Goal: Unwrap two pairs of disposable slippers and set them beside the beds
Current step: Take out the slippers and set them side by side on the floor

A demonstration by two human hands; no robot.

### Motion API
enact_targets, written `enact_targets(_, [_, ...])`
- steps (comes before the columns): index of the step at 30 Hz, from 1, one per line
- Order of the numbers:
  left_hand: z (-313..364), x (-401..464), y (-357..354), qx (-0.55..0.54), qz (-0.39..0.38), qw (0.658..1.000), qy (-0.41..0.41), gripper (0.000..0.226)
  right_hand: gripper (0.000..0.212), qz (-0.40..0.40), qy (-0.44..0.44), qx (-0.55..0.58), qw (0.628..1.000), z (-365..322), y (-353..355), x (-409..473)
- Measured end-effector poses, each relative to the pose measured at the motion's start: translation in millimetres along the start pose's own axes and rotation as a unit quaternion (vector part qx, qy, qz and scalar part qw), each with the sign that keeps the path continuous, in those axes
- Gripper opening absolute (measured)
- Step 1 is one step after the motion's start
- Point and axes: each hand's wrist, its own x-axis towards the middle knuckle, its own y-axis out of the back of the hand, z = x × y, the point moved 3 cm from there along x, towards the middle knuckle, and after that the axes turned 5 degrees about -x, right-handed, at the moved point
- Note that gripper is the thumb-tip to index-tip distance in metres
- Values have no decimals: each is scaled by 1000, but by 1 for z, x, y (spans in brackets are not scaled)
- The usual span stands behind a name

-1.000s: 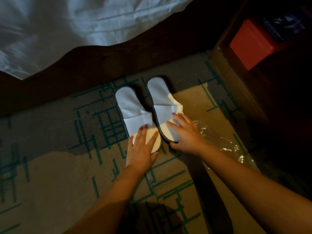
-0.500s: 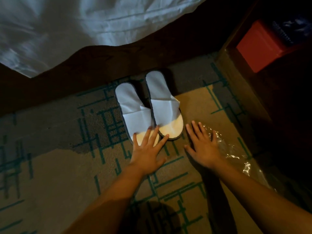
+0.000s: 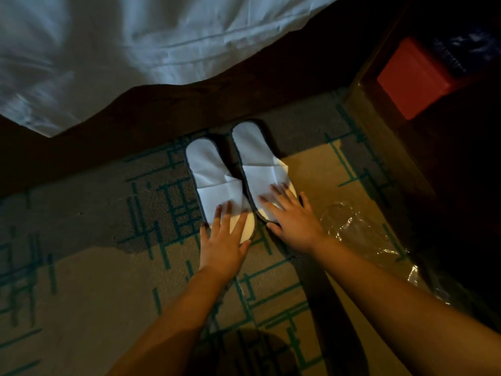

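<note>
Two white disposable slippers lie side by side on the carpet, toes toward the bed. The left slipper [image 3: 210,175] has my left hand [image 3: 223,240] flat on its heel end, fingers spread. On the heel end and strap of the right slipper [image 3: 254,156] rests my right hand [image 3: 291,215], also flat with fingers apart. Neither hand grips anything. A crumpled clear plastic wrapper [image 3: 357,232] lies on the carpet just right of my right wrist.
The bed's white sheet [image 3: 135,50] hangs over a dark bed base [image 3: 189,104] just beyond the slippers. A dark wooden nightstand [image 3: 379,109] stands at the right with a red box [image 3: 412,77] inside. Patterned beige and grey carpet [image 3: 81,280] covers the floor.
Half a second ago my right hand lay on the carpet beside the wrapper; it has moved left onto the right slipper. My left hand stays on the left slipper's heel.
</note>
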Motion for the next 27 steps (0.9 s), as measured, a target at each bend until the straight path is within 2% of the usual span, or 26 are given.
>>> enact_targets(17, [-14, 22, 14, -27, 9, 1000, -7, 68, 65, 18, 16, -18, 1000, 10, 1, 20])
enact_targets(27, [-15, 19, 14, -25, 3, 1000, -10, 68, 63, 93, -13, -34, 995, 3, -6, 7])
